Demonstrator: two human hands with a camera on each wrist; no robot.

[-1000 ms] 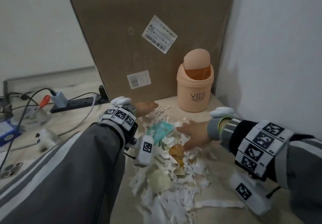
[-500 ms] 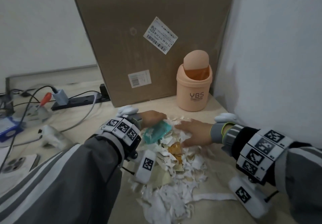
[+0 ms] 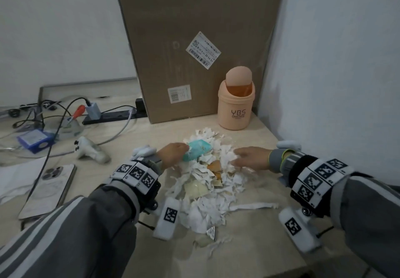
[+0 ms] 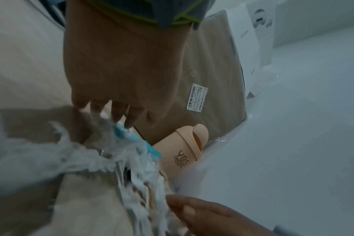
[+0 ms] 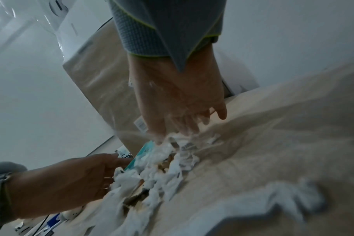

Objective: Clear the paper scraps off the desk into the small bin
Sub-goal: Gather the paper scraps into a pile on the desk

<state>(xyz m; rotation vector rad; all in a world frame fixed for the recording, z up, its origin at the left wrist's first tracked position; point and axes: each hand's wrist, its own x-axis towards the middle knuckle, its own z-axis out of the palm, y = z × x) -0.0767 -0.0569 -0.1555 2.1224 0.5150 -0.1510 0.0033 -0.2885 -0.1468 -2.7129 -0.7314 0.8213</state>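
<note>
A heap of torn white paper scraps [image 3: 207, 187] with a few tan pieces lies mid-desk. The small peach bin [image 3: 236, 104], its swing lid tipped up, stands behind the heap by the wall. My left hand [image 3: 173, 155] presses the heap's left side, fingertips [image 4: 115, 115] against a teal packet [image 3: 198, 151] tilted on edge. My right hand [image 3: 249, 157] lies opposite, straight fingers [image 5: 182, 124] pushed into the scraps [image 5: 162, 169]. Neither hand lifts anything. The bin [image 4: 184, 148] shows just past the left fingers.
A tall cardboard box [image 3: 194, 40] stands behind the heap, and a white wall [image 3: 335, 83] closes the right side. To the left lie a phone [image 3: 49, 189], a power strip [image 3: 112, 116] with cables, a white device [image 3: 91, 150] and a blue box [image 3: 34, 140].
My left hand has drawn back from the far end of the heap toward me, pushing the teal packet up on edge. The far scraps are bunched closer together. The right hand has barely shifted.
</note>
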